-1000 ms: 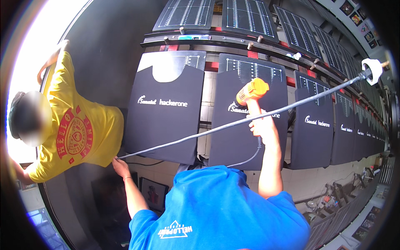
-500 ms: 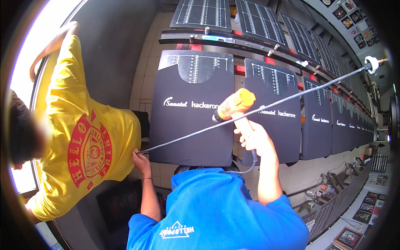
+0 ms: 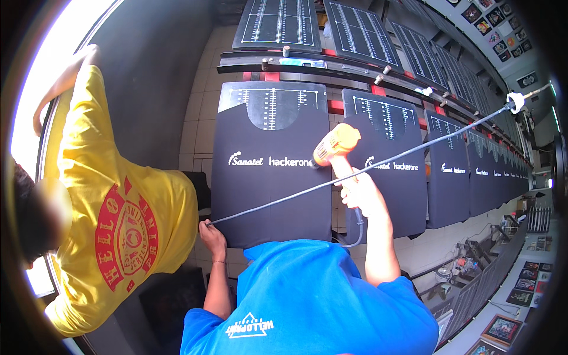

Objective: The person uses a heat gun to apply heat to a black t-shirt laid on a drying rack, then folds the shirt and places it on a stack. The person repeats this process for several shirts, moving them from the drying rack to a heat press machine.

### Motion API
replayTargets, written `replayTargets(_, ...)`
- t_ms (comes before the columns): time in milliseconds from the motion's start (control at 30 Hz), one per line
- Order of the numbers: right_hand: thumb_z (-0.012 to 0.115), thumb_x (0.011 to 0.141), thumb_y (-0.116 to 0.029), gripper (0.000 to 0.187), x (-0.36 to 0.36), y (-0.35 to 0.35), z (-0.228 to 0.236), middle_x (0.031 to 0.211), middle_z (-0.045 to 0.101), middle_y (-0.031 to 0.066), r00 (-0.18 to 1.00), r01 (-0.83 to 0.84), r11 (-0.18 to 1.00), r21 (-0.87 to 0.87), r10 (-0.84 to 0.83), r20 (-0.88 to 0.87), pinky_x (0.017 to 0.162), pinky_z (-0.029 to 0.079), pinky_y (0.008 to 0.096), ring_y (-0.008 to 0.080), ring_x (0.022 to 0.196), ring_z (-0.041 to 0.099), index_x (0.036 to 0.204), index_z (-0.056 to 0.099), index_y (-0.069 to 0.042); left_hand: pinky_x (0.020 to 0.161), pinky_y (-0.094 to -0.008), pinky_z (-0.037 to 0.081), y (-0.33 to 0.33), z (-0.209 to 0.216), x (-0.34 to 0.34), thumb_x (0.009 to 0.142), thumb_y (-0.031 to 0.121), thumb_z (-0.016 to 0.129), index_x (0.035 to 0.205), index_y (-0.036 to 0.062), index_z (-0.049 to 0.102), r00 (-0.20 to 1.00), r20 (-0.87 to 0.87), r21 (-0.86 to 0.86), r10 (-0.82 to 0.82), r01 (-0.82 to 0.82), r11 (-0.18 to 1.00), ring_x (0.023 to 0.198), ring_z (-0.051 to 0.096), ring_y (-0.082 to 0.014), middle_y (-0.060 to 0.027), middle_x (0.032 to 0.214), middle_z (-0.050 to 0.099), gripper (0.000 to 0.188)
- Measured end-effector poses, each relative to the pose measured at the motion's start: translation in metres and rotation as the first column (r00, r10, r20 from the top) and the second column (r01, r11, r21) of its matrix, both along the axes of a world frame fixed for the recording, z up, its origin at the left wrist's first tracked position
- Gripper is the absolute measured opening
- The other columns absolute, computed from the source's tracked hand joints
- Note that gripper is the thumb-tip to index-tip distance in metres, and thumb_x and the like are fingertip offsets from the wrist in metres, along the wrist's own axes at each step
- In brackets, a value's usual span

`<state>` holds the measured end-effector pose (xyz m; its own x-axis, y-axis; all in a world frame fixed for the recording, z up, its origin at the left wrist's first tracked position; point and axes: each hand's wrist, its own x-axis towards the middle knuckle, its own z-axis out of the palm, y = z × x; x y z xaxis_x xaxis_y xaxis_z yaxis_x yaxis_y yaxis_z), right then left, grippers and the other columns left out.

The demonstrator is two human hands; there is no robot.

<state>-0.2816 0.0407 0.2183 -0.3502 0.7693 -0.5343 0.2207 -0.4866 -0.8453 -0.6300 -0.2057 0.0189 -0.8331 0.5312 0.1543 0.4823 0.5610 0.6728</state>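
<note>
My right hand [image 3: 362, 194] grips the handle of an orange heat gun [image 3: 338, 143], its nozzle pointing left over the printed white lettering of a black fabric panel [image 3: 272, 207]. The gun's own cord [image 3: 359, 220] drops below my wrist. My left hand [image 3: 212, 234] is closed around the near end of a long grey cord [image 3: 284, 199]. That cord stretches up to the right, crossing in front of the gun's handle, to a white fitting [image 3: 516, 103] overhead. The panel lies flat on a dark printing board [image 3: 307, 97] with white ruler marks.
More boards with printed black panels [image 3: 387, 195] run off to the right. Beyond a dark metal rail [image 3: 331, 65] with pegs stands another row of boards [image 3: 278, 26]. A person in a yellow shirt [image 3: 160, 201] is close on my left, facing a bright window.
My left hand has shifted slightly right and down with the cord's end. The heat gun's nozzle has moved a little right relative to the lettering. The whole view has shifted slightly.
</note>
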Motion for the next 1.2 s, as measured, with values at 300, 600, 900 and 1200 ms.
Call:
replayTargets(300,0.062,0.091,-0.020,0.023,-0.004,0.002,0.009,0.069,0.057,0.0021,0.995,0.046,0.994,-0.102,-0.037,0.088,0.043,0.041,0.0183,0.0061,0.054,0.054,0.103,0.059,-0.001,0.071,-0.0485,0.039,-0.002,-0.002,0.004,0.100,0.018,0.043,0.085,-0.0037,0.047,0.998,0.026,-0.071,0.052,-0.050,0.996,0.079,0.051,-0.0448,-0.0243,0.081,0.053,0.026)
replayTargets(600,0.060,0.089,-0.014,0.031,-0.002,0.000,-0.006,0.075,0.058,0.0033,0.999,0.041,0.999,-0.015,-0.041,-0.033,0.043,0.040,0.0169,0.0046,0.054,0.052,0.117,0.056,0.001,0.074,-0.0428,0.043,0.000,-0.004,0.004,0.098,0.011,0.044,0.087,-0.0030,0.050,0.994,0.065,0.015,0.084,-0.085,0.996,0.080,0.055,-0.0398,-0.0212,0.082,0.057,0.019)
replayTargets(900,0.062,0.089,-0.018,0.036,0.003,0.005,-0.008,0.077,0.059,0.0035,1.000,-0.003,0.999,-0.050,0.003,-0.010,0.045,0.042,0.0172,0.0052,0.056,0.053,0.120,0.055,-0.001,0.074,-0.0440,0.043,0.002,0.002,0.005,0.099,0.016,0.043,0.087,-0.0032,0.051,0.996,0.043,-0.023,0.082,-0.081,0.996,0.081,0.056,-0.0401,-0.0213,0.084,0.058,0.024)
replayTargets(1200,0.064,0.091,-0.025,0.027,-0.008,-0.002,-0.003,0.069,0.056,0.0007,0.993,0.061,0.998,-0.011,-0.060,0.106,0.044,0.040,0.0183,0.0048,0.054,0.052,0.108,0.059,-0.003,0.075,-0.0438,0.044,0.000,-0.008,0.002,0.096,0.012,0.044,0.086,-0.0023,0.052,0.985,0.050,0.037,0.168,-0.170,0.985,0.081,0.058,-0.0377,-0.0201,0.082,0.060,0.019)
